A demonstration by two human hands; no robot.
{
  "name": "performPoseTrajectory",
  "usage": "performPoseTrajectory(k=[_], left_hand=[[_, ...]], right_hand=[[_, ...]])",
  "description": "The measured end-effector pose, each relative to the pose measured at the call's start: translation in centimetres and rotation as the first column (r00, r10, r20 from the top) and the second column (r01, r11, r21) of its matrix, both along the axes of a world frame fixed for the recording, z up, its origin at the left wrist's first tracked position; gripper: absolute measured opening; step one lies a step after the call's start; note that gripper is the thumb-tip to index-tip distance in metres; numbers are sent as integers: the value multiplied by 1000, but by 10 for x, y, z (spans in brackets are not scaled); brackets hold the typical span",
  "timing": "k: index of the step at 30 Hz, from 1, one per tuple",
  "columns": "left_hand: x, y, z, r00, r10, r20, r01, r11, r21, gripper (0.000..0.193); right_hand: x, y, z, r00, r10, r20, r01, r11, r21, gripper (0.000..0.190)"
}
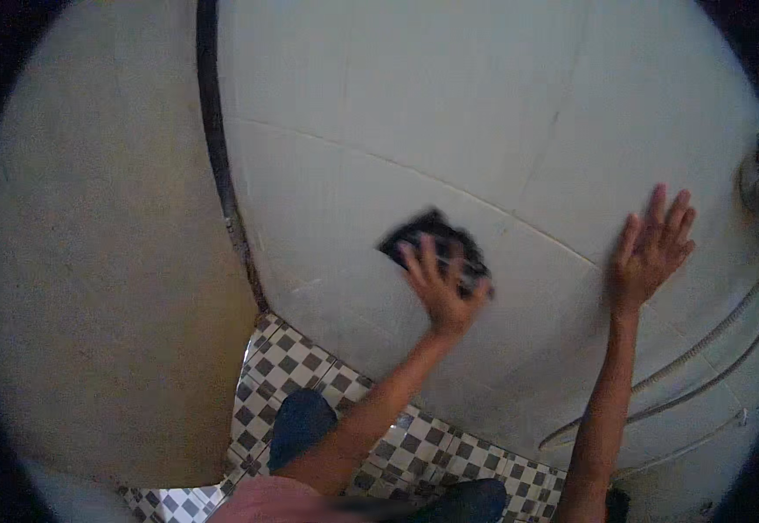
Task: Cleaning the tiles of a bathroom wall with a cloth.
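Observation:
My left hand (443, 291) presses a dark cloth (428, 229) against the white tiled wall (419, 85), its fingers spread over the fabric. Both the cloth and that hand look slightly blurred. Further right, my right hand (654, 258) has its fingers apart and holds nothing. It is at the same wall, near a grout line; whether the palm touches the tile I cannot tell.
A brown door-like panel (111, 261) stands on the left, with a dark vertical strip (209, 98) between it and the wall. Flexible hoses (706, 346) curve along the right. Below are the checkered floor (288, 353) and my blue-clad knees (301, 421).

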State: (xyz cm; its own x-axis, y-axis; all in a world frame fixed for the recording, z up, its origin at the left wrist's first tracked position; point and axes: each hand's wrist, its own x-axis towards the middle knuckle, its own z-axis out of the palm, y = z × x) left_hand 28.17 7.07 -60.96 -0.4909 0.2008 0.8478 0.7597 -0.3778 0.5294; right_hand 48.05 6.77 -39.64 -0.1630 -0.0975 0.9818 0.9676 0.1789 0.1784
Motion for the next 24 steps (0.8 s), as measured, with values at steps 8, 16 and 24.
performPoseTrajectory(k=[8, 16, 24], left_hand=[[-16, -20, -125, 857, -54, -513, 38, 998, -42, 95], [-185, 24, -163, 900, 114, 422, -107, 993, -41, 79], [-39, 0, -293, -369, -58, 927, 157, 980, 124, 83]], right_hand=[[2, -2, 0, 998, -11, 61, 9, 999, 41, 47], [1, 5, 1, 992, -3, 123, -6, 997, 75, 47], [1, 6, 5, 984, 13, 177, -38, 989, 140, 45]])
